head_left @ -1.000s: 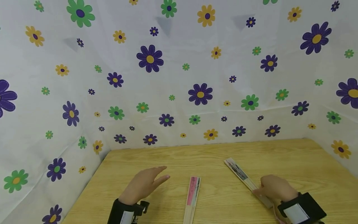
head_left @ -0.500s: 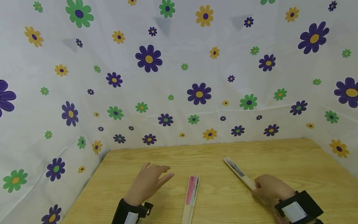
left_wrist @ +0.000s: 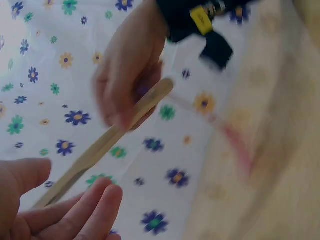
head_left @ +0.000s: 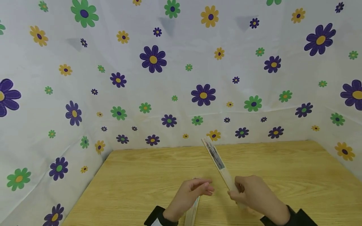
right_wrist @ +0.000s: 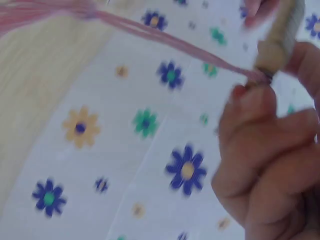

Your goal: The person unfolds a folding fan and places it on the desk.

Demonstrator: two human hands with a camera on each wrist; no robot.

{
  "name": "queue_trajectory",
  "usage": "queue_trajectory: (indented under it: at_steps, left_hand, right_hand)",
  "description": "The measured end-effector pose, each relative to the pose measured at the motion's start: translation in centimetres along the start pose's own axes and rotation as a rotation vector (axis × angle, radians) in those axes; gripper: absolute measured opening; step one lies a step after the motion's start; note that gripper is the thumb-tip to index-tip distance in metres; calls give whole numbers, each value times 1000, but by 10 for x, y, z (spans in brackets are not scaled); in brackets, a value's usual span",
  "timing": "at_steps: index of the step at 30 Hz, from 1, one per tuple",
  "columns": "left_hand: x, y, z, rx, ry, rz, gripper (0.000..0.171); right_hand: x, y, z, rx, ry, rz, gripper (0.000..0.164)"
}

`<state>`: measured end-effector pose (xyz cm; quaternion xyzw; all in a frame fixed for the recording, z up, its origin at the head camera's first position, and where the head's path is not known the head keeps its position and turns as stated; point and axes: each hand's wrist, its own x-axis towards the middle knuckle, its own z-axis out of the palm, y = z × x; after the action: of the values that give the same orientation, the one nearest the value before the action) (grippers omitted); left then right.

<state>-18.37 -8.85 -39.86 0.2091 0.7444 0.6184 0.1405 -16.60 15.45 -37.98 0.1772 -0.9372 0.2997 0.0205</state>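
Fan point(head_left: 217, 160): folded, tilted up
Right grip point(head_left: 253, 193): clamped on its near end, rest jutting ahead
Left grip point(head_left: 188, 196): loose, nothing held
Pink tassel point(right_wrist: 150, 33): I'd let it dangle clear

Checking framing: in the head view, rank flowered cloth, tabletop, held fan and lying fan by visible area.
1. Flowered cloth
2. Tabletop
3. Held fan
4. Lying fan, partly hidden by the left hand and cut off by the frame

Our black right wristband point(left_wrist: 177, 24), yellow label point(left_wrist: 201, 19) on it, dark block point(left_wrist: 217, 51) jutting from it, our white-patched black left wristband point(head_left: 162, 215)
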Motion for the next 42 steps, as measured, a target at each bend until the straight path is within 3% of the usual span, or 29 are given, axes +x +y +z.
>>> queue_trajectory:
  at_steps: [4,10,18,21,29,42]
  left_hand:
    - [-2,-7,14,-145,-15,-83,45]
    - [-2,-10,18,-190,26,-104,32]
    - [-2,-7,16,-184,-50,-140,35]
    - [-2,-7,17,-171,-63,-123,35]
    - [-1,-7,16,-105,-30,-69,40]
    - [-3,-11,16,-164,30,-90,37]
  right_hand:
    - [-8,-18,23,58,26,-25,21]
    - [-11,-28,39,75,19,13,31]
    - [-5,-18,35,408,-67,13,26]
    - [-3,-15,34,473,-81,6,23]
    - [-4,-20,37,432,-41,-18,19]
    - [-2,-24,40,365,20,7,24]
